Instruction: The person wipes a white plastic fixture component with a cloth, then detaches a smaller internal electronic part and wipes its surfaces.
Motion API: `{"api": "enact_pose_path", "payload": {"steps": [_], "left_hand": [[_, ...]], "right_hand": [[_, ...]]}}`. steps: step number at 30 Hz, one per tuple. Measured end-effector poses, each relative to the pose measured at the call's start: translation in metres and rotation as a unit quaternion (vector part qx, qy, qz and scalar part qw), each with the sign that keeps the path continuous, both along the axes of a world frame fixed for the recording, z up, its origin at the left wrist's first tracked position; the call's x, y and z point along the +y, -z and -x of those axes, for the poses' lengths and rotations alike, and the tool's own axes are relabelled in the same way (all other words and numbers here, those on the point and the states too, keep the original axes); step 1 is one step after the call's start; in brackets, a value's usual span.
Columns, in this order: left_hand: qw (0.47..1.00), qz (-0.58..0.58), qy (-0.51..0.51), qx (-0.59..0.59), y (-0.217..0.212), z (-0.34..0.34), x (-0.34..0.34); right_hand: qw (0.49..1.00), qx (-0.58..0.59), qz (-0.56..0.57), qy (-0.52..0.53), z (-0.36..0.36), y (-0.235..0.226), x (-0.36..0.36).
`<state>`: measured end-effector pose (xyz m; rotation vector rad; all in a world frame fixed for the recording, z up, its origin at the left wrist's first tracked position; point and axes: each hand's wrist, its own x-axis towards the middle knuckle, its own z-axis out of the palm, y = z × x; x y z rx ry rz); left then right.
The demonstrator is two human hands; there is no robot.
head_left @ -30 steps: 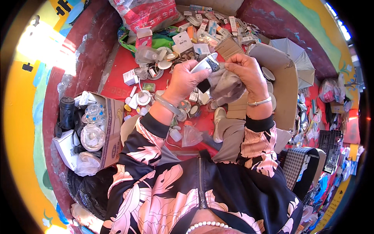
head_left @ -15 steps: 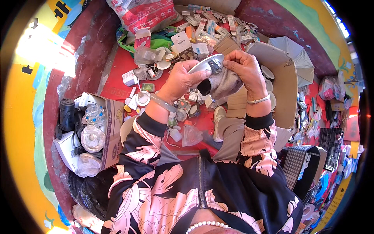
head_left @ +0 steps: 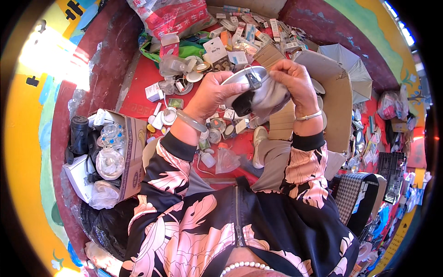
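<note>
Between my two hands, above the red floor cloth, is a round white recessed downlight (head_left: pixel 231 82) with a dark spring clip and a thin wire loop on its near side. My left hand (head_left: pixel 213 94) grips its left edge, thumb pressed on the face and fingers behind. A light grey cloth (head_left: pixel 272 96) hangs against the downlight's right side. Pinched in the fingers of my right hand (head_left: pixel 296 82), the cloth's upper part lies at the rim. A dark piece shows below the clip; whether it belongs to the cloth or the lamp is unclear.
At left stands a cardboard box (head_left: pixel 134 159) of bulbs and wrapped lamps. An open cardboard box (head_left: pixel 339 99) with white discs stands at right, beside a silver umbrella (head_left: pixel 355 69). Small cartons (head_left: pixel 249 33) are piled at the back, near a red-and-white sack (head_left: pixel 173 18). Loose lamps (head_left: pixel 217 131) lie ahead.
The downlight has tilted so more of its round face shows. My right hand has shifted slightly right, and the cloth is spread wider along the rim.
</note>
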<state>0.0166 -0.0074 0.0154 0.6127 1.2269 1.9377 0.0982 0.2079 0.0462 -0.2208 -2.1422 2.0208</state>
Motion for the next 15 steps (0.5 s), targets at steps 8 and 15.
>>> {"api": "enact_pose_path", "payload": {"steps": [8,15], "left_hand": [[0.986,-0.083,-0.039,-0.141,-0.015,0.004,-0.022],[0.968,-0.101,-0.079,-0.216,0.010,0.021,-0.007]], "right_hand": [[0.978,0.041,0.067,0.194,-0.012,-0.001,0.062],[0.973,0.032,0.194,0.125,-0.004,0.004,0.050]]}}
